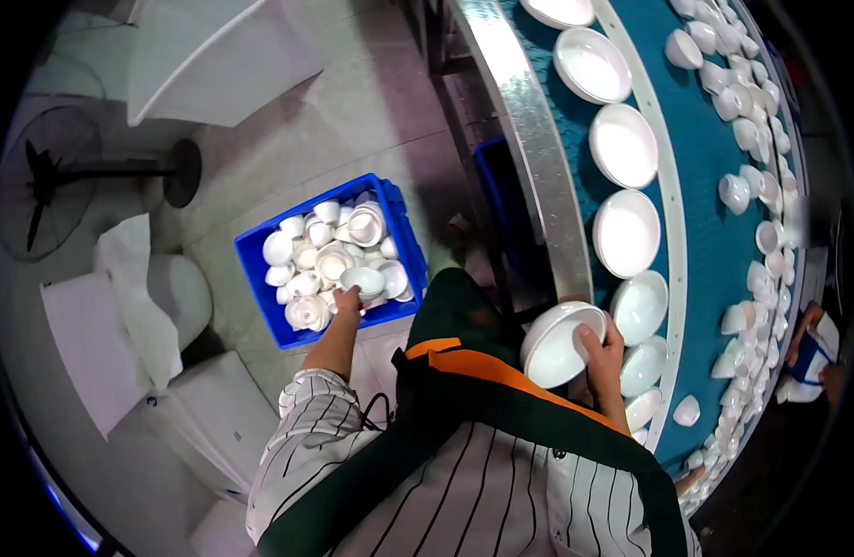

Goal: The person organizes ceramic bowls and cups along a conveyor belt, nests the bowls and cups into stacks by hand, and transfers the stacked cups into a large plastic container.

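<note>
The left hand (350,299) is closed on the near edge of a small, rounded white glazed bowl (363,281) above the contents of a blue rectangular plastic crate (263,302); from where I stand I cannot tell whether the bowl is clear of the pieces beneath. The right hand (607,357) grips a large, round white glazed bowl (559,345) by its rim, thumb over the inner side, other fingers mostly hidden behind the wall. This bowl is tilted, its hollow facing up, just beside the conveyor. The crate stands on the grey tiled floor (353,102), filled with jumbled white cups and bowls (334,265). To the person's right runs a teal conveyor belt (701,306) with a shiny metal side (524,111). A row of large white bowls (627,232) lies between that side and a pale curved divider rail (666,200); beyond the rail, small white bowls crowd the far edge. A black pedestal fan (43,190) is at far left, and another person (810,357) is partly visible across the belt.
</note>
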{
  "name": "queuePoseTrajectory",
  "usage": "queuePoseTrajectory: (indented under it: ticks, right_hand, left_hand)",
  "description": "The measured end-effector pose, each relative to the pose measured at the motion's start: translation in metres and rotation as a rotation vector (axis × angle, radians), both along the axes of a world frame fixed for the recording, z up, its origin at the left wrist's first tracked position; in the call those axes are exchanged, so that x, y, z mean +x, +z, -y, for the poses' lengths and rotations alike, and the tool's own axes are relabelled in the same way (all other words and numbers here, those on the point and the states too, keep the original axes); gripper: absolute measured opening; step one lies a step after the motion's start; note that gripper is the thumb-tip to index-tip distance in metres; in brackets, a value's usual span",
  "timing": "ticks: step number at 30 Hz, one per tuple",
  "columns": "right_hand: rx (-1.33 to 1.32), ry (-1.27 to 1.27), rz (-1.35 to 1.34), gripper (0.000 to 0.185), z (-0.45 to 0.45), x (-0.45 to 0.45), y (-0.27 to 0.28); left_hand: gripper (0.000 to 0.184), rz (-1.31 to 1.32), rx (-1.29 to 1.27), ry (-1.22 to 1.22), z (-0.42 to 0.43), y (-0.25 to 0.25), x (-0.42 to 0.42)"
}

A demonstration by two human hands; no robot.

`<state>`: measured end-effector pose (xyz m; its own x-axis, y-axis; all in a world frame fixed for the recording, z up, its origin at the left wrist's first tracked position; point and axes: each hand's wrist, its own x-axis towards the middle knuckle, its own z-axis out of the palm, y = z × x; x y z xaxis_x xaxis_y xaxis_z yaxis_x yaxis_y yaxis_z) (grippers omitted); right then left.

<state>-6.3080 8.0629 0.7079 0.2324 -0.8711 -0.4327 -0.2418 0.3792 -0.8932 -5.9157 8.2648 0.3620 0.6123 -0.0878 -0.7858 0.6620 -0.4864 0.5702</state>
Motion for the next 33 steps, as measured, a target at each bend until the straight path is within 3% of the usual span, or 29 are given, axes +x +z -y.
queuePoseTrajectory:
  ticks: [1, 4, 7, 9, 10, 11, 13, 15, 19, 22, 25, 29, 33]
  right_hand:
    - [0.0, 0.005, -0.017, 0.025, -0.005, -0.001, 0.006]
    - [0.021, -0.037, 0.012, 0.024, -0.021, -0.006, 0.012]
    - [0.009, -0.059, 0.069, 0.026, -0.033, -0.02, 0.011]
    - [-0.049, -0.067, 0.165, 0.029, -0.048, -0.038, -0.001]
    - [-0.083, -0.075, 0.178, 0.03, -0.055, -0.045, -0.002]
    - [-0.115, -0.087, 0.189, 0.03, -0.062, -0.052, -0.002]
    - [-0.158, -0.13, 0.225, 0.03, -0.079, -0.066, -0.006]
    - [-0.134, -0.205, 0.278, 0.03, -0.098, -0.081, -0.008]
    - [-0.207, -0.331, 0.222, 0.035, -0.134, -0.11, -0.009]
    - [-0.191, -0.378, 0.165, 0.039, -0.163, -0.132, -0.019]
    - [-0.273, -0.491, 0.164, 0.039, -0.189, -0.148, -0.022]
    - [-0.288, -0.673, 0.149, 0.04, -0.225, -0.17, -0.024]
    - [-0.303, -0.817, 0.166, 0.039, -0.261, -0.194, -0.053]
  left_hand:
    - [0.075, 0.028, 0.142, 0.033, -0.002, -0.013, 0.007]
    - [0.067, 0.013, 0.204, -0.007, -0.007, -0.022, 0.027]
    - [0.059, 0.164, 0.295, -0.109, 0.01, 0.009, 0.026]
    - [0.056, 0.38, 0.213, -0.134, 0.015, -0.013, 0.043]
    - [0.056, 0.447, 0.188, -0.202, 0.027, 0.001, 0.043]
    - [0.05, 0.453, 0.063, -0.165, 0.054, 0.06, 0.017]
    - [0.038, 0.4, -0.243, -0.296, 0.084, 0.079, 0.03]
    - [0.027, 0.45, -0.555, -0.497, 0.127, 0.168, -0.011]
    - [0.021, 0.663, -0.864, -0.877, 0.184, 0.332, -0.148]
    - [0.019, 0.933, -0.955, -1.214, 0.198, 0.384, -0.246]
    - [0.025, 1.274, -1.154, -1.608, 0.213, 0.387, -0.326]
    - [0.038, 1.423, -1.413, -1.861, 0.216, 0.373, -0.424]
    - [0.048, 1.475, -1.317, -2.088, 0.226, 0.342, -0.472]
